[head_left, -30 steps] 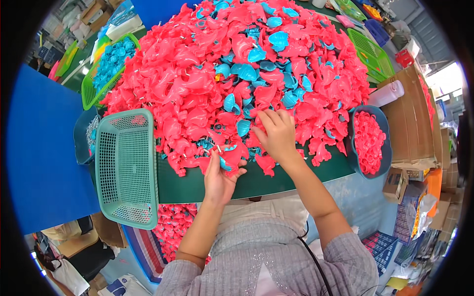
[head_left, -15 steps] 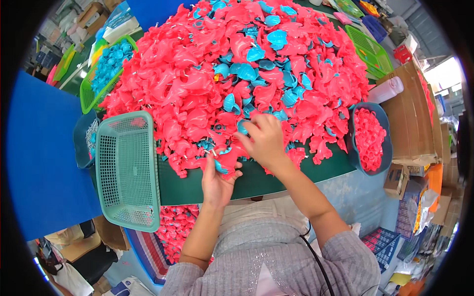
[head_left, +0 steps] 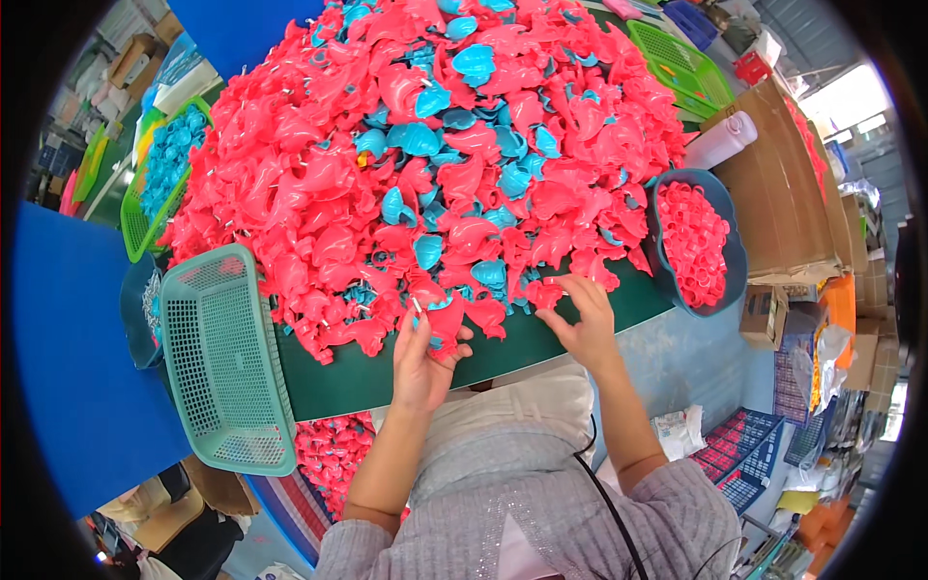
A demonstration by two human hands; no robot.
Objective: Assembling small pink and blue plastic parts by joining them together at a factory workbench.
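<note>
My left hand (head_left: 421, 372) is closed on a glossy pink molded plastic part (head_left: 446, 321). That part has a small blue piece along its edge, and a thin white stub shows by my thumb. To the right, my right hand (head_left: 588, 327) pinches another pink plastic part (head_left: 545, 294) at the near edge of the heap; my fingers partly hide it. A large heap of curved pink parts (head_left: 319, 193) spreads in front of both hands. Blue shell-shaped pieces (head_left: 416, 139) are mixed into it, and one ribbed blue shell (head_left: 490, 275) lies between my hands.
An empty teal mesh basket (head_left: 275, 387) stands at the left on the green table (head_left: 338, 387). Behind it are a small dark tub (head_left: 135, 319) and a green basket of blue pieces (head_left: 135, 217). At the right sit a tub of pink rings (head_left: 739, 261), a pale bottle (head_left: 720, 141) and a carton (head_left: 788, 203).
My right hand has moved from over the heap to the right and nearer, onto a pink part at its edge. My left hand keeps its pink part. The whole view has shifted.
</note>
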